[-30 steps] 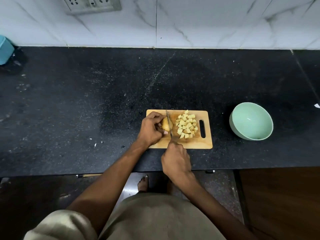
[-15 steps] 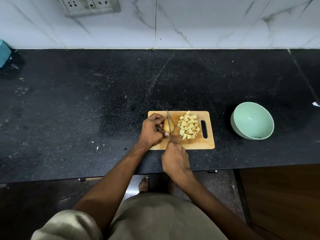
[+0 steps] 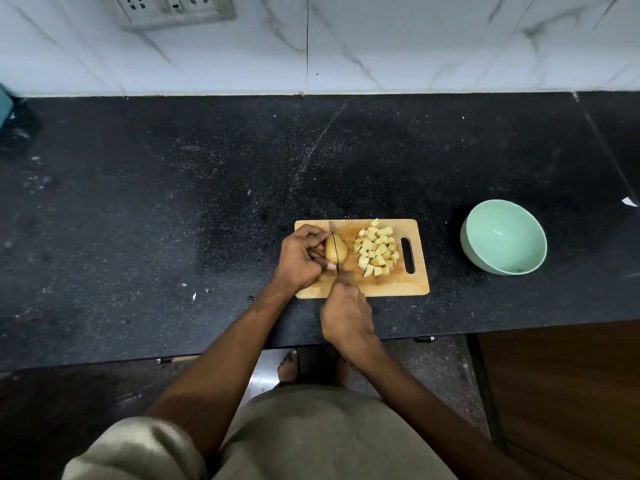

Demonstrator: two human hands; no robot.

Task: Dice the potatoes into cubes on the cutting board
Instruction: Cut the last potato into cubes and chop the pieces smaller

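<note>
A small wooden cutting board [image 3: 388,288] lies on the black counter. On its left part sits a yellow potato piece [image 3: 341,250], gripped from the left by my left hand [image 3: 301,259]. My right hand [image 3: 346,315] holds a knife [image 3: 334,247] by the handle at the board's near edge; the blade runs away from me across the potato piece. A heap of several yellow potato cubes [image 3: 377,251] lies on the board's right half, beside the handle slot.
A pale green bowl [image 3: 504,237], empty inside, stands on the counter right of the board. A few white scraps [image 3: 194,295] lie left of the board. A marble-tiled wall with a socket plate [image 3: 176,8] runs behind; the counter edge [image 3: 485,329] is near me.
The blade has shifted slightly over the potato piece while both hands stay in place. The view has tilted a little.
</note>
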